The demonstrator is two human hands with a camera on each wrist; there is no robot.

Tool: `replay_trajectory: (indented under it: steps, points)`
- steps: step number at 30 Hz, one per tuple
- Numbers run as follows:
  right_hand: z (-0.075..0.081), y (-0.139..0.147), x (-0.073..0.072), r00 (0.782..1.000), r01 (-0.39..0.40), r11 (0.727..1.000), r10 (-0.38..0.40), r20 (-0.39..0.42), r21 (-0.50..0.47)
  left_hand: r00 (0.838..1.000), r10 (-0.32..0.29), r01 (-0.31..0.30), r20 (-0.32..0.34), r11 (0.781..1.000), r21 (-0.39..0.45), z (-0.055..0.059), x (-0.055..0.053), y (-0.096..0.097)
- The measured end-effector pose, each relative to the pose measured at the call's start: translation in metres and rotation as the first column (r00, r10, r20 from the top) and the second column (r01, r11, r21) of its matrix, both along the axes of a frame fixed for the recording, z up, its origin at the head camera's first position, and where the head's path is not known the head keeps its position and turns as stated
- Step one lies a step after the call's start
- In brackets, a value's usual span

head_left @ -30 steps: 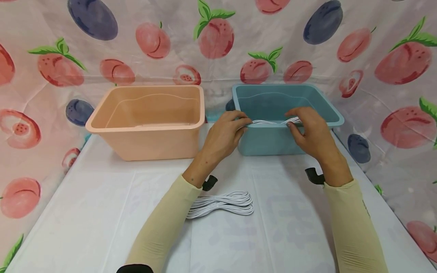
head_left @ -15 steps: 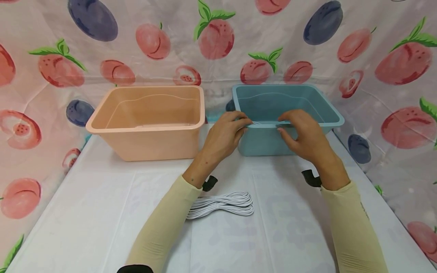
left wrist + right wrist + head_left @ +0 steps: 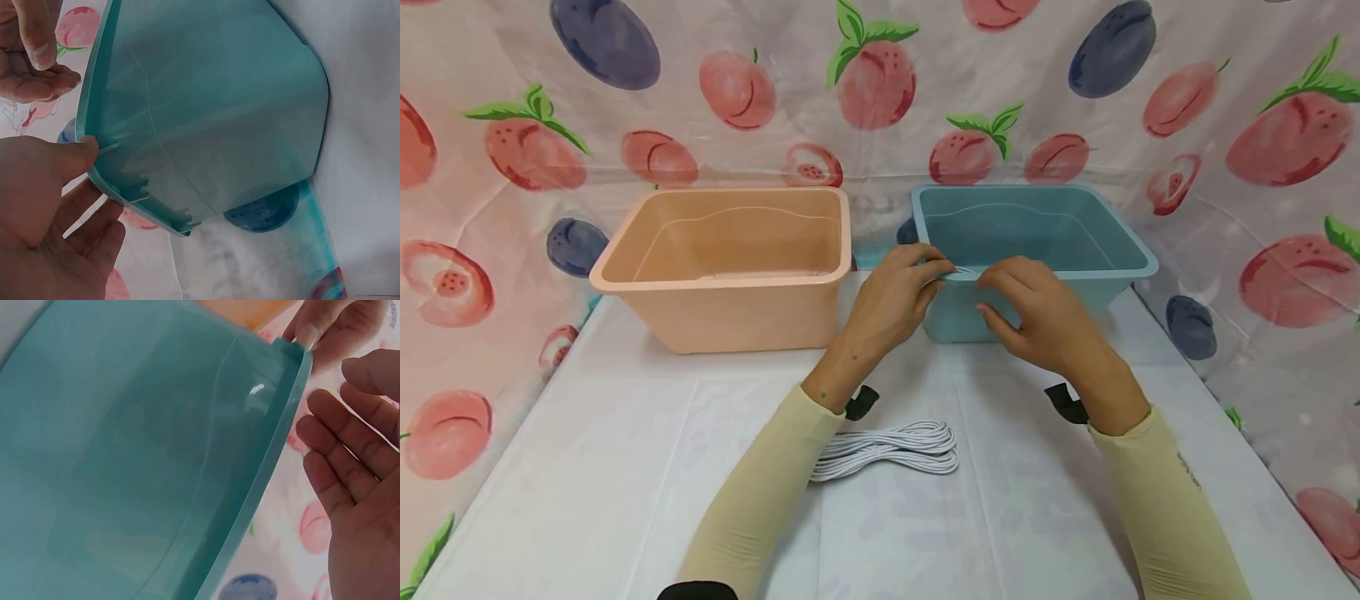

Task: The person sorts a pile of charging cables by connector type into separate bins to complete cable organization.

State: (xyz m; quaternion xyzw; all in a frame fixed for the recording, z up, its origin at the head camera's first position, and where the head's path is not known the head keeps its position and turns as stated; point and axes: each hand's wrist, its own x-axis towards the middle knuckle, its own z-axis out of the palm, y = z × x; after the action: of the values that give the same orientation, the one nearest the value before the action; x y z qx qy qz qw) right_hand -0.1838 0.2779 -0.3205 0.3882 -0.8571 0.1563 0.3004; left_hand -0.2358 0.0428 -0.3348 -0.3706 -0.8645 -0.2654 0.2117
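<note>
The teal plastic bin (image 3: 1015, 225) stands at the back right. At its front left corner my left hand (image 3: 891, 287) grips the rim, with the thumb on the near side and the fingers past the edge in the left wrist view. Thin white cord strands (image 3: 966, 269) show beside those fingertips just inside the rim; the rest is hidden. Against the bin's front wall, my right hand (image 3: 365, 450) has its fingers extended and spread from the thumb, holding nothing. On the table in front lies a bundle of white cord (image 3: 887, 450), partly behind the left sleeve.
A peach plastic bin (image 3: 722, 317) stands left of the teal one. Both are on a white-covered table (image 3: 625, 467). A fruit-patterned cloth (image 3: 865, 150) hangs behind and along the sides.
My right hand has let go of white cord at the teal bin's rim and moved left along the front wall. Less cord shows above the rim. The left hand stays in place.
</note>
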Motion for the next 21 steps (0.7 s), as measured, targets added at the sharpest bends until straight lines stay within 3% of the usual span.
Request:
replay_trajectory:
  steps: [14, 21]
  points:
    - [-0.018, -0.028, 0.0, 0.98, -0.195, 0.976, 0.191, 0.056, 0.091, 1.0, -0.003, 0.003, 0.0, 1.0, 0.008, -0.001, 0.0, -0.001]
    - [-0.028, -0.041, 0.002, 0.973, -0.221, 0.965, 0.208, 0.097, 0.14, 1.0, -0.008, 0.008, -0.005, 1.0, 0.005, -0.001, 0.0, -0.001]
